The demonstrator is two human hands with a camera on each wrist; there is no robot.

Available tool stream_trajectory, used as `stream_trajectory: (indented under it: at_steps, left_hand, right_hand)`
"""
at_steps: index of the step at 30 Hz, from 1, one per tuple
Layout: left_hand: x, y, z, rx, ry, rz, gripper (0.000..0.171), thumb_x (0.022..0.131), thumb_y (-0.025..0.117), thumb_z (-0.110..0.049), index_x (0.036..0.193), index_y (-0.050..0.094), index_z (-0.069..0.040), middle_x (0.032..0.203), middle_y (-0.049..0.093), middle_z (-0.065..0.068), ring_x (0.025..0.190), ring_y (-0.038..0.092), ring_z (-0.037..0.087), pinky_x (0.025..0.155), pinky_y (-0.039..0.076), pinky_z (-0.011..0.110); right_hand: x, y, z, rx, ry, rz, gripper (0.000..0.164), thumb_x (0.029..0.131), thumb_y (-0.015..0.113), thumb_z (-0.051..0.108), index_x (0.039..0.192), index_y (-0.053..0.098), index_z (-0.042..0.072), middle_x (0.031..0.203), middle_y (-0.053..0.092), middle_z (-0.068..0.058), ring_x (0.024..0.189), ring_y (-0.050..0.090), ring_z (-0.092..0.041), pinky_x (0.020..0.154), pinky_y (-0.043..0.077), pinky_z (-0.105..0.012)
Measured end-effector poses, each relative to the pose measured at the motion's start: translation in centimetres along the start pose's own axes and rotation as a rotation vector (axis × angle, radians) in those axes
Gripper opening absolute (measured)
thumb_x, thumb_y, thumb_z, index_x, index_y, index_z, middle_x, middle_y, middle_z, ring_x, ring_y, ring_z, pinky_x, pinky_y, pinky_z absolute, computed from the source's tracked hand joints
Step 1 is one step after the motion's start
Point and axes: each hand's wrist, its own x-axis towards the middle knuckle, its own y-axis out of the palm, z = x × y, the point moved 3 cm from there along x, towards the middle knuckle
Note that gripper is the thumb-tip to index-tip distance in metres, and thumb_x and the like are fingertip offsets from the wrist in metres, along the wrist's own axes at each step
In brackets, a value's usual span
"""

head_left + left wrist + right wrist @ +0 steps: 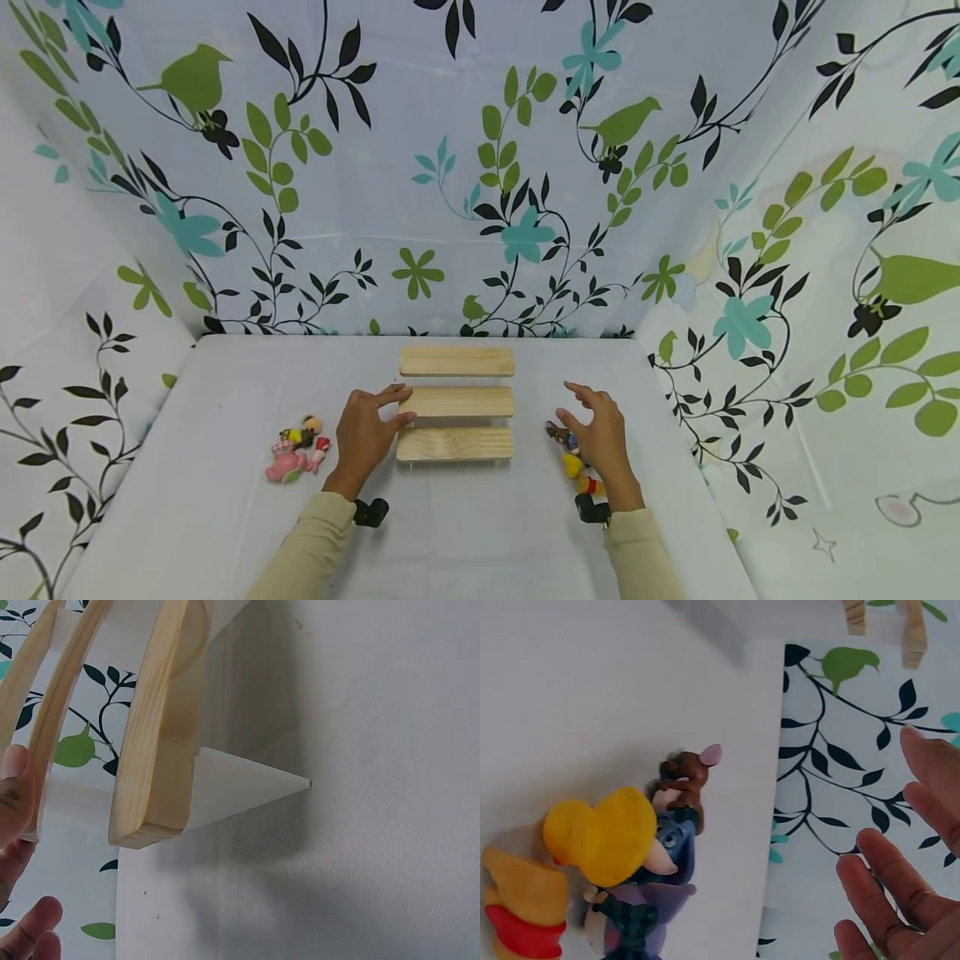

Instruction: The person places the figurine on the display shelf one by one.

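Observation:
A three-tier display stand (453,446) with pale wooden boards rises in steps at the middle of the table. My left hand (363,433) pinches the left end of its middle board (459,402), thumb on the near side and index finger on the far side. In the left wrist view, a white triangular support (240,787) shows under the lowest board (154,750). My right hand (602,437) is held apart from the stand's right end, fingers spread and holding nothing. Beside it lie small toy figures, including a yellow one (604,836), a red-shirted bear (529,907) and a brown one (684,780).
Another cluster of small toy figures, among them a pink one (287,462), lies on the white-covered table (480,533) left of the stand. A leaf-and-bird patterned cloth (450,167) hangs behind the table's far edge and along the sides.

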Motion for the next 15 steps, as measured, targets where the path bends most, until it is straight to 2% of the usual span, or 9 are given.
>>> stream_trajectory:
  at_steps: [5,15]
  left_hand:
    - [0.0,0.0,0.1,0.008,-0.013,0.021,0.049,0.084,0.090,-0.033,0.130,0.079,-0.022,0.139,0.073,-0.002,0.098,0.061,0.032,0.063,0.046,0.032]
    - [0.0,-0.2,-0.1,0.002,-0.006,0.009,0.049,0.082,0.091,-0.032,0.129,0.079,-0.021,0.138,0.074,0.000,0.098,0.062,0.032,0.063,0.047,0.034]
  right_hand:
    - [0.2,1.1,-0.8,-0.005,0.041,0.036,0.054,0.091,0.087,0.019,0.142,0.069,0.020,0.130,0.068,-0.018,0.124,0.062,-0.038,0.108,0.049,-0.060]
    - [0.9,3.0,-2.1,-0.074,0.101,0.101,0.047,0.088,0.090,0.022,0.132,0.074,0.020,0.127,0.072,-0.014,0.119,0.066,-0.035,0.103,0.053,-0.054]
